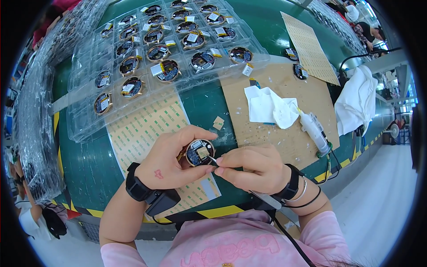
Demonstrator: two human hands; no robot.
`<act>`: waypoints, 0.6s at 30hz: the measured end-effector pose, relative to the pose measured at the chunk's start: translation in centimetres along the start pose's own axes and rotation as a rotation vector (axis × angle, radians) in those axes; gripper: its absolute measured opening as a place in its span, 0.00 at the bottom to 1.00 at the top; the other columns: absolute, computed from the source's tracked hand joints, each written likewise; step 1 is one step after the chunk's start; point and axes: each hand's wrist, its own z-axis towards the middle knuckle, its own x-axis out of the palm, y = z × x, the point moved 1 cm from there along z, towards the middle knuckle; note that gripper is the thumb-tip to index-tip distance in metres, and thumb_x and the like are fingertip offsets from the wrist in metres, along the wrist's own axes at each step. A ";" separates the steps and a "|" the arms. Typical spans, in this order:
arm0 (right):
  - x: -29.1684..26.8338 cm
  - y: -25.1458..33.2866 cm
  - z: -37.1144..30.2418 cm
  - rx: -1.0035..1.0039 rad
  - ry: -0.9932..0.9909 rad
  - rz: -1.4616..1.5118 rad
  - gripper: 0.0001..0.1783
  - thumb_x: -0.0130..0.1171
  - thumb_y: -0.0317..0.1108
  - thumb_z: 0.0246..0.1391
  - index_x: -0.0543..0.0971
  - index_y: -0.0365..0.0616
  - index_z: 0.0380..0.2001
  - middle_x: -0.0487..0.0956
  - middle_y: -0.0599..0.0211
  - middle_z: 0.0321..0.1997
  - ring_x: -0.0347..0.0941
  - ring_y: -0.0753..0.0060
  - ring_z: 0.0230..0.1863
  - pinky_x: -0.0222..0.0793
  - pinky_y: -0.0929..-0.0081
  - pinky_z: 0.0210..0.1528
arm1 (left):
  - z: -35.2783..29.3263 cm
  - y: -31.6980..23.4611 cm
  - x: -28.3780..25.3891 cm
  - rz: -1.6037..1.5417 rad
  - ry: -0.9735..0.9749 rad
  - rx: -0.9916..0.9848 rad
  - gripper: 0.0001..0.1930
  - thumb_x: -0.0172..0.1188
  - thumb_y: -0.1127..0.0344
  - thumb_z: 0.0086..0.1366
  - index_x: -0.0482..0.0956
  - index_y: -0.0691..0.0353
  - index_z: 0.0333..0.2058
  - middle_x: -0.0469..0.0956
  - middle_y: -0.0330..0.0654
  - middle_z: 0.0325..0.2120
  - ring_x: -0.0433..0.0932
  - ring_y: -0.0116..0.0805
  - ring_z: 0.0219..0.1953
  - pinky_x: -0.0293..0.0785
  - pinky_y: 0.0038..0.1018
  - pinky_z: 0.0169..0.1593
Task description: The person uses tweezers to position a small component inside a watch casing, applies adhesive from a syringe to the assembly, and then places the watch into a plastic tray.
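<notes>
My left hand (174,158) is closed around a round gold-rimmed watch case (194,161), thumb and fingers on its rim. Its open face shows a dark circuit board, and a small tan adhesive square (203,152) lies on the board. In my right hand (255,169) is a pair of metal tweezers (267,200), pinched between thumb and fingers. The tip touches or nearly touches the adhesive square; I cannot tell which. Beyond the case, another small tan piece (218,123) lies on the green mat. Under my left forearm is a sheet of adhesive pads (147,127).
A clear plastic tray (80,124) with several watch cases and batteries stands at the back left. To the right, a brown board (240,95) carries white paper (271,107) and a white glue gun (314,131). Another adhesive sheet (307,46) and white cloth (356,100) lie farther right.
</notes>
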 end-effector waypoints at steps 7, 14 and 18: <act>-0.2 0.2 0.3 0.049 0.048 0.005 0.11 0.65 0.25 0.42 0.80 0.42 0.34 0.78 0.64 0.36 0.77 0.73 0.25 0.72 0.80 0.22 | 0.0 -0.1 0.1 0.045 -0.012 0.004 0.26 0.72 0.72 0.49 0.75 0.63 0.48 0.77 0.39 0.38 0.78 0.26 0.39 0.73 0.21 0.44; -0.4 0.2 0.3 0.096 0.113 -0.021 0.10 0.64 0.26 0.44 0.80 0.43 0.34 0.78 0.66 0.36 0.75 0.77 0.24 0.71 0.82 0.22 | -0.1 -0.1 0.3 -0.032 -0.008 -0.014 0.25 0.67 0.74 0.53 0.71 0.65 0.51 0.74 0.39 0.39 0.76 0.25 0.41 0.71 0.20 0.45; -0.4 0.1 0.3 0.089 0.120 -0.050 0.10 0.63 0.27 0.44 0.80 0.44 0.34 0.78 0.66 0.37 0.76 0.75 0.26 0.72 0.81 0.23 | -0.2 0.3 0.0 -0.113 0.011 0.015 0.22 0.59 0.76 0.58 0.69 0.66 0.52 0.73 0.39 0.39 0.74 0.24 0.40 0.70 0.19 0.43</act>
